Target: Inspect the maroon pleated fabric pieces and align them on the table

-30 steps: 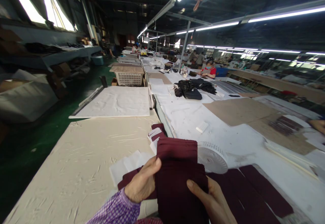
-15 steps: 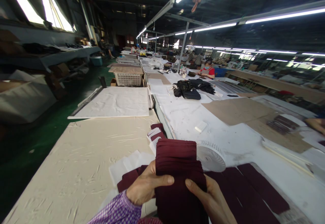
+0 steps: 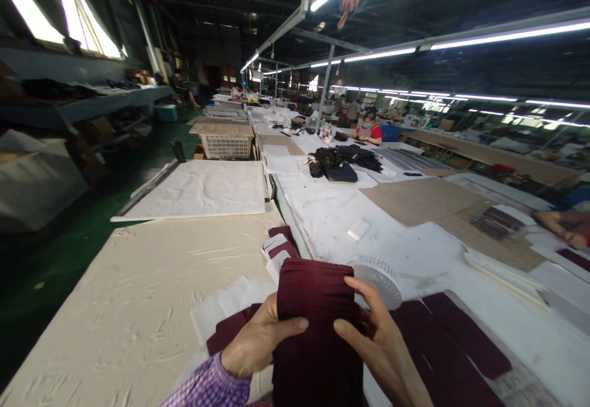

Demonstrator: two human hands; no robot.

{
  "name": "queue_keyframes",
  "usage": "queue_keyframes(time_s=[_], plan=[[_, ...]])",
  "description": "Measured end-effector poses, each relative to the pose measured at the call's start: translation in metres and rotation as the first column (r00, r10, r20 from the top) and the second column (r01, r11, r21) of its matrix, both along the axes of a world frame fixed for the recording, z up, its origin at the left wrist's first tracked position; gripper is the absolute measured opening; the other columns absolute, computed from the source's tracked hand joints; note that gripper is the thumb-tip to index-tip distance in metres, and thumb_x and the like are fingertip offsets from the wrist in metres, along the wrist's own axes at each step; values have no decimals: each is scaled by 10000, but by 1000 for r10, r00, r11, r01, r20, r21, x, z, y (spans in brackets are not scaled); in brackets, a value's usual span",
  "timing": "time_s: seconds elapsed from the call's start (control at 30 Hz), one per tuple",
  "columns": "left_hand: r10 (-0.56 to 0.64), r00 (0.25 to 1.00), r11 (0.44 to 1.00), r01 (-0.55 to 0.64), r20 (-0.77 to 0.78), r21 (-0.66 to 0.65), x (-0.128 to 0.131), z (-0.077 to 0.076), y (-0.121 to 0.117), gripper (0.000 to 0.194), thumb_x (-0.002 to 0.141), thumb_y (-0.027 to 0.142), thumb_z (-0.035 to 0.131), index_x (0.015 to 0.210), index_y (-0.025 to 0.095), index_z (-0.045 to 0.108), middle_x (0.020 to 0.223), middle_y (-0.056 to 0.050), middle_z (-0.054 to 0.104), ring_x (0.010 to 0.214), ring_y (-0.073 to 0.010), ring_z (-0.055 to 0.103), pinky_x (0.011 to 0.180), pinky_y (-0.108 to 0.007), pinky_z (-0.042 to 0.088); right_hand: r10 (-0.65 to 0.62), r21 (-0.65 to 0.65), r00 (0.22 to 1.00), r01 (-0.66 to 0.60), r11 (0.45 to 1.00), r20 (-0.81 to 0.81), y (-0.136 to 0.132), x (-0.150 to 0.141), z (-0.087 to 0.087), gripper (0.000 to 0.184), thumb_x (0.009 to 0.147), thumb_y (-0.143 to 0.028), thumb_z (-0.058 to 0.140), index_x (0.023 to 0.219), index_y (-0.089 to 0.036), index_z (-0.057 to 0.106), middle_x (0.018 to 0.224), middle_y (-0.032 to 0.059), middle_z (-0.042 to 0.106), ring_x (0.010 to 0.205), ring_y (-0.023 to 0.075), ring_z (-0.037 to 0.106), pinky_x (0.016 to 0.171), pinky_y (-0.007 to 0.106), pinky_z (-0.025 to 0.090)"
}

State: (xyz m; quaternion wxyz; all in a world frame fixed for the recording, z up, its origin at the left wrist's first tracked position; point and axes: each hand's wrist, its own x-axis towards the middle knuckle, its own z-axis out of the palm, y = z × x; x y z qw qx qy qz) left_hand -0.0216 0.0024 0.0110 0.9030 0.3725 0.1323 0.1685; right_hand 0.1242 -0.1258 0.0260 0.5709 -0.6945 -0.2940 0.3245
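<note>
Stack of maroon fabric pieces point(image 3: 316, 327) held upright, just above the near edge of the surface point(image 3: 138, 296). Left hand point(image 3: 258, 342) grips its left edge, fingers closed round it, thumb across the front. Right hand point(image 3: 380, 342) clasps the right edge, fingers curled behind, thumb on the front. More maroon strips point(image 3: 456, 339) lie flat to the right; white fan point(image 3: 375, 275) just behind the stack.

I see maroon ribbed cloth stack point(image 3: 316, 327), matt; cream tabletop paper point(image 3: 152, 290), wrinkled; white plastic slotted fan grille point(image 3: 375, 275).
</note>
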Motion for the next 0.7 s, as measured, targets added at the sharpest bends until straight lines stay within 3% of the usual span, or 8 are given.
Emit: queue_keyframes(time_s=[0.2,0.3,0.43,0.57,0.7], plan=[[-3,1000,999,3,2,41,-1,3,3,343,713,138,746,1052,187,726,993,-88,758,883,-233,705,832,-338,538,58,108,984,-40,993,-168,2,-7,7,543,679,-382,781,1153,-247,553,1115,68,701,992,252,666,810,349,558],[56,998,998,-56,-4,-8,1,2,1,317,692,124,756,1003,177,740,937,-86,766,824,-225,713,806,-337,547,90,71,990,-82,994,-111,4,-11,3,450,746,-424,718,1134,-224,606,1149,78,695,1055,277,643,875,370,544],[74,997,996,-74,2,-48,3,3,-1,342,695,109,752,1028,185,733,972,-88,762,864,-223,709,861,-354,533,16,-5,999,-16,1000,50,5,-12,-5,416,831,-459,620,1174,-224,614,1234,67,658,1091,274,628,965,372,502],[29,999,999,-27,35,-39,5,6,-1,374,730,124,733,1096,193,706,1067,-100,739,949,-227,693,943,-380,495,-67,-2,998,67,998,15,7,-13,-4,483,822,-493,620,1209,-205,614,1192,73,683,1078,284,636,938,371,521],[36,999,999,-35,38,-28,6,7,-1,374,730,133,737,1098,193,705,1057,-97,743,964,-230,689,966,-389,479,-166,-1,986,166,986,-2,10,-18,4,514,796,-463,654,1228,-186,628,1141,78,709,1205,310,555,953,398,513]])
